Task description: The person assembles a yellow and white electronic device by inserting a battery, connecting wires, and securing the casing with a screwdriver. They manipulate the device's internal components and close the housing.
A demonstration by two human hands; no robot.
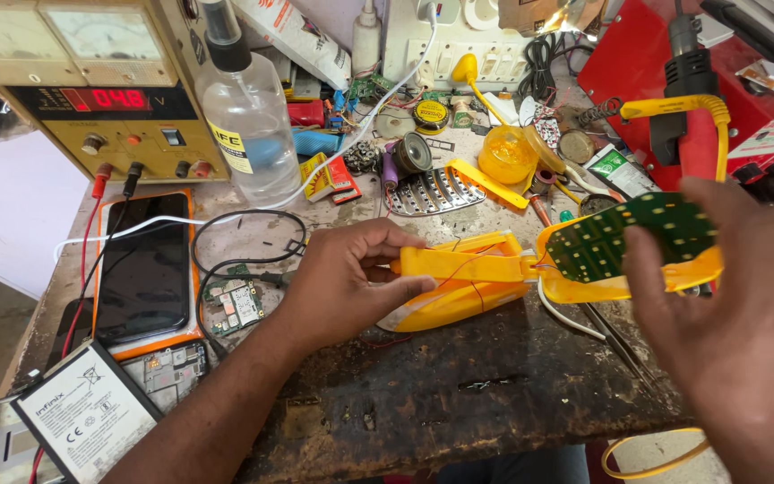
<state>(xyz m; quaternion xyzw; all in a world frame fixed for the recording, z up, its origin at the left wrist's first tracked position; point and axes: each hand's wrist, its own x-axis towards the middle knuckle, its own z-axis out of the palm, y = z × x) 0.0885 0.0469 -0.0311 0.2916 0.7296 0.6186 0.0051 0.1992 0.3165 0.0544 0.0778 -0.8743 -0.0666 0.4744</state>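
2 hands hold yellow lamp (468, 287): left hand (347, 278) pinches body, right hand (745, 314) grips green-board head.

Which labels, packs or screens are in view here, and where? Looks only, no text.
Power supply display: top left, dark strip, red digits.
Clear bottle label: back centre-left, yellow and white band.
Phone screen: left, black, dark, orange case.
Battery label: bottom left, white rectangle, black edge.
Green-white sachet: back right, lying flat.

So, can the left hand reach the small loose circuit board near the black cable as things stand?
Probably yes. The circuit board lies uncovered on the bench, just beside the left hand. But that hand holds the yellow lamp body and would first have to release it.
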